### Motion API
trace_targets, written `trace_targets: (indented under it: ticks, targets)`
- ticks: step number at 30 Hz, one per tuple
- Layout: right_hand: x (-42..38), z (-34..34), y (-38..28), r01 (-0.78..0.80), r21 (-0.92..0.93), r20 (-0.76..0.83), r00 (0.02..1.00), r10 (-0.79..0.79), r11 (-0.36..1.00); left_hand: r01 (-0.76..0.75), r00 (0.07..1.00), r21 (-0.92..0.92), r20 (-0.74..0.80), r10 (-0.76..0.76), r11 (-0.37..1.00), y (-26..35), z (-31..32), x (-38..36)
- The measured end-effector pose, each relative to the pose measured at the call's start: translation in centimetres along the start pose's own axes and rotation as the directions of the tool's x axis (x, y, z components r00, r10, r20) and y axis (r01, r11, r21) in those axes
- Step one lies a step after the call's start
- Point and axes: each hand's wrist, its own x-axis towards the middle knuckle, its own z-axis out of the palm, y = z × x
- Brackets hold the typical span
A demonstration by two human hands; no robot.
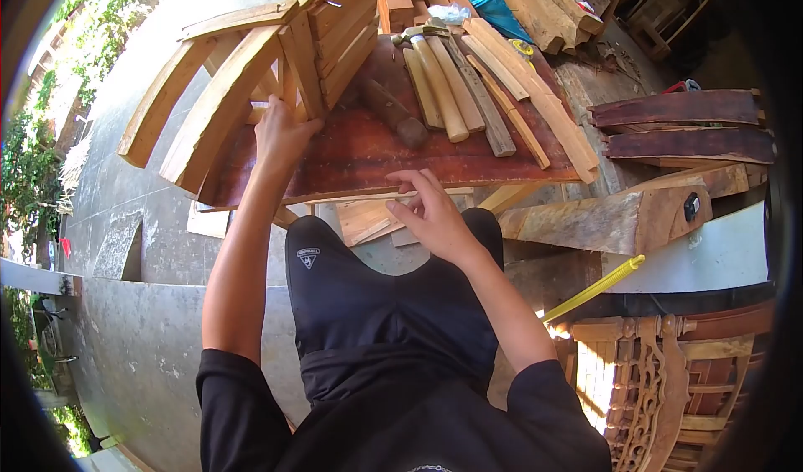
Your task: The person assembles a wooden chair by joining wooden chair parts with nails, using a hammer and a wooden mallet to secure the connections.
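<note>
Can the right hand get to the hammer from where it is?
Probably yes. The right hand looks empty, and the hammer points its handle toward it. Bare tabletop lies between them, and the wooden pieces alongside don't seem to cover the handle.

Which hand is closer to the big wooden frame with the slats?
Left. The left hand is right up at the wooden frame, grasping among its bars. The right hand is apart from it, off to the right, by the tabletop's near edge.
</note>
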Motion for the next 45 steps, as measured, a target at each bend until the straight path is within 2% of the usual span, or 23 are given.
trace_targets:
  ticks: [3, 5, 6, 9, 10, 11, 13, 16, 18, 19, 20, 21, 22, 23, 25, 27, 30, 34, 36, 39, 42, 43, 45]
  targets:
    - [-0.6, -0.9, -0.9, 0.002, 0.006, -0.046, 0.999, -0.002, 1.000, -0.031, 0.999, 0.011, -0.021, 0.031, 0.999, -0.3, 0.1, -0.2]
    - [-1.2, -2.1, -1.2, 0.013, -0.001, -0.100, 0.995, -0.013, 1.000, -0.021, 0.998, 0.037, 0.052, 0.019, 0.999, -0.1, -0.2, -0.3]
    - [-1.1, -2.7, -0.6, 0.088, -0.038, -0.178, 0.980, -0.094, 0.995, -0.014, 0.996, 0.048, 0.088, 0.009, 0.999, 0.0, -0.5, -0.5]
    - [-0.9, -5.5, -0.3, 0.006, -0.133, -0.320, 0.946, -0.048, 0.991, -0.134, 0.990, 0.187, 0.074, 0.122, 0.973, -0.2, -1.3, -1.5]
    - [-0.7, -6.3, -0.2, 0.011, -0.187, -0.384, 0.920, -0.083, 0.982, -0.085, 0.989, 0.168, 0.132, 0.063, 0.982, 0.1, -2.0, -1.9]
    - [-0.4, -7.1, -0.3, -0.031, -0.223, -0.428, 0.901, -0.070, 0.974, -0.099, 0.987, 0.160, 0.144, 0.076, 0.982, 0.3, -2.6, -2.7]
    - [0.5, -8.9, 0.9, -0.068, -0.508, -0.453, 0.869, -0.200, 0.859, -0.123, 0.982, 0.145, 0.164, 0.099, 0.982, 0.8, -3.4, -4.5]
    - [2.3, -9.9, 2.0, -0.131, -0.787, -0.433, 0.813, -0.388, 0.604, -0.192, 0.977, 0.081, 0.113, 0.182, 0.978, 0.8, -3.9, -7.2]
    - [3.0, -10.0, 1.6, -0.126, -0.805, -0.382, 0.858, -0.344, 0.579, -0.268, 0.961, 0.047, 0.090, 0.263, 0.962, 2.4, -5.6, -10.5]
    - [3.6, -10.0, 1.3, -0.123, -0.814, -0.359, 0.875, -0.324, 0.568, -0.305, 0.915, -0.060, 0.258, 0.310, 0.950, 4.0, -7.1, -12.5]
    - [4.1, -9.9, 1.1, -0.105, -0.813, -0.351, 0.873, -0.338, 0.572, -0.475, 0.865, -0.115, 0.125, 0.487, 0.873, 4.9, -7.1, -16.2]
    - [4.6, -9.9, 1.0, -0.082, -0.815, -0.339, 0.871, -0.356, 0.574, -0.338, 0.778, -0.460, 0.354, 0.518, 0.821, 8.9, -10.1, -18.1]
    - [5.1, -9.8, 0.7, -0.054, -0.817, -0.323, 0.867, -0.380, 0.573, -0.347, 0.575, -0.709, 0.356, 0.737, 0.613, 9.7, -9.5, -20.2]
    - [5.7, -9.5, 0.3, -0.012, -0.835, -0.274, 0.876, -0.397, 0.550, -0.160, 0.427, -0.850, 0.399, 0.811, 0.502, 11.3, -9.2, -22.7]
    - [6.9, -8.8, -0.3, 0.080, -0.865, -0.173, 0.879, -0.444, 0.495, 0.248, 0.135, -0.905, 0.386, 0.913, 0.345, 13.8, -8.0, -28.1]
    - [8.1, -8.0, -0.2, 0.106, -0.898, -0.109, 0.887, -0.449, 0.427, 0.574, -0.048, -0.759, 0.342, 0.938, 0.307, 15.8, -7.1, -32.6]
    - [8.6, -7.7, -0.4, 0.118, -0.932, -0.041, 0.905, -0.423, 0.344, 0.616, -0.111, -0.716, 0.336, 0.935, 0.330, 16.5, -8.2, -32.5]
    - [8.8, -8.4, -0.3, 0.089, -0.910, -0.073, 0.927, -0.367, 0.405, 0.701, -0.164, -0.597, 0.397, 0.903, 0.390, 15.9, -8.6, -33.4]
    - [8.6, -8.3, -0.5, 0.088, -0.923, -0.057, 0.932, -0.358, 0.375, 0.744, -0.168, -0.546, 0.406, 0.898, 0.385, 16.0, -8.3, -33.9]
    - [8.6, -7.8, -0.6, 0.099, -0.936, -0.027, 0.936, -0.351, 0.337, 0.742, -0.115, -0.556, 0.444, 0.889, 0.374, 15.9, -6.9, -34.9]
    - [8.8, -8.2, -0.6, 0.113, -0.941, -0.012, 0.931, -0.364, 0.319, 0.721, -0.022, -0.645, 0.347, 0.938, 0.255, 14.9, -5.9, -33.4]
    - [8.8, -8.1, -0.6, 0.116, -0.940, -0.012, 0.929, -0.371, 0.321, 0.676, 0.056, -0.690, 0.399, 0.915, 0.260, 14.4, -5.5, -33.1]
    - [9.0, -7.9, -0.3, 0.132, -0.938, -0.008, 0.916, -0.401, 0.321, 0.774, -0.053, -0.586, 0.314, 0.948, 0.237, 12.2, -4.7, -28.0]
